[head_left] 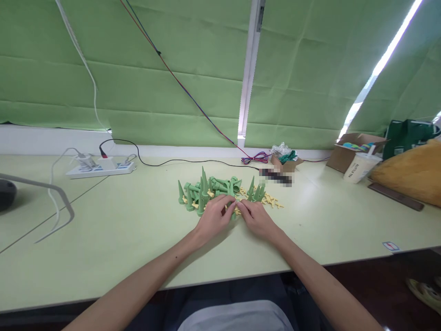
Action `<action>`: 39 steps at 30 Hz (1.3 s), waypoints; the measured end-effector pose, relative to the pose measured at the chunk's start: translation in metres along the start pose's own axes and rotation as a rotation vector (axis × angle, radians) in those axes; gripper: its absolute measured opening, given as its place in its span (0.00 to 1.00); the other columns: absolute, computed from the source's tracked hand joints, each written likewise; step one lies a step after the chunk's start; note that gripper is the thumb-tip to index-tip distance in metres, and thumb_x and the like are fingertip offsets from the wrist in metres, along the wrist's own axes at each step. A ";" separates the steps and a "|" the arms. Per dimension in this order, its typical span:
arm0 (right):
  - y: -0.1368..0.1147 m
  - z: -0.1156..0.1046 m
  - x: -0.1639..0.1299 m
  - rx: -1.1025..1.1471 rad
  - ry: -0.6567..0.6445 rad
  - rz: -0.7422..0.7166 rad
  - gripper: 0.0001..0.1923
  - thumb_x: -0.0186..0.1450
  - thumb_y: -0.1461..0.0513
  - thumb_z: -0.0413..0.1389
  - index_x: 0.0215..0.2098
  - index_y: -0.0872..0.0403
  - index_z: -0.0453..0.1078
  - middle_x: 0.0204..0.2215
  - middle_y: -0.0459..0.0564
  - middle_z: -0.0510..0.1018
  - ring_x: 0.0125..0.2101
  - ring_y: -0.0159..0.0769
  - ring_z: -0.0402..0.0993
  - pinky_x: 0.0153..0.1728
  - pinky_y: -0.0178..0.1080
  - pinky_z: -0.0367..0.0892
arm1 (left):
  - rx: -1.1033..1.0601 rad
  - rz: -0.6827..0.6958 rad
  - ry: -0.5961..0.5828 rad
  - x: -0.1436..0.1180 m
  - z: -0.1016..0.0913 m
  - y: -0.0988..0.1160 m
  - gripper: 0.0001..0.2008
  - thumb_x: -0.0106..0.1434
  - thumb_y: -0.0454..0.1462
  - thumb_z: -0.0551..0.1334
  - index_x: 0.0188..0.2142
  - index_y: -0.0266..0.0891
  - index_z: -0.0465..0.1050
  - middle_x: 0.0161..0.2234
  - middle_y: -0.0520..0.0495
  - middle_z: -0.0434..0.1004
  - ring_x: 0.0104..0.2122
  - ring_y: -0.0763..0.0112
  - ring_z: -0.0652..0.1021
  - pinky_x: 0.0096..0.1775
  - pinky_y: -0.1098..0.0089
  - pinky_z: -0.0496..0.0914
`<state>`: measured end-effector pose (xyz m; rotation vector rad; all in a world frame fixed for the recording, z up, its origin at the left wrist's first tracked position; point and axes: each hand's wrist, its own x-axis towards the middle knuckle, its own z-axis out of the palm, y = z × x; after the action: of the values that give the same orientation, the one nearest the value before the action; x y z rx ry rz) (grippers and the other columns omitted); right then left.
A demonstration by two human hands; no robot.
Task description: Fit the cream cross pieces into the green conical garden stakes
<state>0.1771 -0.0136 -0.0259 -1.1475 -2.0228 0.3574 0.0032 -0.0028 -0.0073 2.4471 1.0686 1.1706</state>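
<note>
A heap of green cone-shaped plastic spikes (206, 187) lies on the pale green table (131, 225), mixed with small yellow plastic pieces (272, 201). My left hand (215, 216) and my right hand (257, 218) meet at the heap's near edge. Together their fingertips pinch a green spike (234, 212) with a yellow piece at it. The exact grip of each finger is hidden. Several spikes stand upright at the heap's left and right.
A white power strip (101, 169) with plugs sits at the back left. Back right are an open cardboard box (354, 149), a paper cup (360, 166), a yellow cushion (409, 174) and a small box with crumpled wrap (284, 156). Cables hang across the green blinds.
</note>
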 end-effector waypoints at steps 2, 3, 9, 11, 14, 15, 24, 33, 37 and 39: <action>0.000 0.000 0.000 0.001 0.000 0.007 0.19 0.73 0.57 0.41 0.24 0.52 0.52 0.18 0.41 0.58 0.20 0.30 0.54 0.25 0.36 0.49 | -0.003 0.003 0.000 0.000 0.000 0.000 0.08 0.68 0.36 0.54 0.38 0.39 0.72 0.32 0.50 0.75 0.28 0.75 0.71 0.30 0.72 0.65; 0.000 0.000 0.000 0.002 0.004 0.013 0.19 0.73 0.57 0.41 0.24 0.52 0.52 0.18 0.41 0.58 0.20 0.30 0.54 0.25 0.36 0.49 | -0.005 0.003 0.003 0.000 0.000 0.000 0.08 0.68 0.36 0.55 0.38 0.39 0.72 0.33 0.50 0.75 0.28 0.74 0.71 0.30 0.72 0.65; -0.005 -0.003 -0.001 0.069 0.019 0.024 0.13 0.72 0.57 0.43 0.30 0.52 0.58 0.20 0.41 0.62 0.20 0.30 0.56 0.25 0.34 0.52 | 0.018 -0.019 0.034 0.001 0.000 -0.001 0.08 0.68 0.36 0.54 0.37 0.39 0.72 0.32 0.50 0.75 0.28 0.74 0.71 0.31 0.72 0.65; -0.006 -0.004 -0.001 0.100 0.013 0.022 0.10 0.72 0.57 0.44 0.34 0.52 0.60 0.21 0.41 0.63 0.21 0.30 0.57 0.25 0.34 0.54 | 0.027 -0.019 0.037 0.001 0.000 -0.002 0.08 0.68 0.36 0.54 0.37 0.39 0.72 0.32 0.50 0.75 0.28 0.73 0.71 0.31 0.71 0.65; -0.007 -0.004 -0.001 0.118 0.005 0.015 0.10 0.72 0.58 0.44 0.36 0.52 0.61 0.22 0.41 0.64 0.21 0.30 0.57 0.25 0.33 0.54 | 0.034 -0.006 0.038 0.001 0.000 -0.003 0.09 0.68 0.36 0.54 0.38 0.39 0.72 0.32 0.49 0.75 0.28 0.73 0.72 0.31 0.71 0.65; -0.007 -0.004 -0.001 0.117 0.004 0.013 0.10 0.72 0.58 0.44 0.36 0.52 0.61 0.22 0.41 0.64 0.21 0.30 0.58 0.25 0.33 0.54 | 0.033 -0.001 0.040 0.001 0.000 -0.003 0.09 0.68 0.36 0.53 0.38 0.39 0.72 0.32 0.49 0.76 0.28 0.72 0.72 0.31 0.71 0.66; -0.005 -0.004 -0.001 0.083 0.011 0.017 0.11 0.72 0.58 0.43 0.32 0.52 0.58 0.22 0.42 0.64 0.21 0.31 0.60 0.26 0.34 0.54 | 0.014 0.020 0.024 0.001 0.000 -0.001 0.09 0.68 0.36 0.53 0.37 0.39 0.72 0.32 0.48 0.76 0.29 0.72 0.73 0.31 0.71 0.66; -0.002 -0.002 -0.001 0.025 0.017 0.022 0.15 0.73 0.58 0.42 0.28 0.51 0.53 0.19 0.40 0.58 0.20 0.30 0.54 0.24 0.35 0.50 | 0.010 0.000 -0.002 0.000 -0.001 0.002 0.09 0.68 0.36 0.54 0.38 0.39 0.73 0.32 0.49 0.75 0.27 0.74 0.71 0.30 0.72 0.65; -0.001 -0.001 -0.001 -0.004 0.012 0.019 0.17 0.73 0.57 0.41 0.26 0.51 0.51 0.18 0.40 0.57 0.19 0.31 0.52 0.24 0.36 0.49 | 0.018 0.002 -0.010 0.000 0.000 0.003 0.09 0.68 0.37 0.54 0.38 0.39 0.73 0.30 0.50 0.74 0.26 0.74 0.70 0.29 0.72 0.64; -0.001 -0.001 -0.001 -0.021 0.007 0.015 0.17 0.73 0.57 0.40 0.26 0.51 0.52 0.18 0.41 0.58 0.19 0.31 0.53 0.24 0.36 0.49 | 0.028 0.010 -0.014 0.001 0.000 0.003 0.10 0.69 0.37 0.53 0.37 0.39 0.73 0.29 0.49 0.74 0.26 0.74 0.70 0.29 0.71 0.64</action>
<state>0.1778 -0.0148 -0.0252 -1.1753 -2.0174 0.3400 0.0049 -0.0046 -0.0052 2.4805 1.0772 1.1480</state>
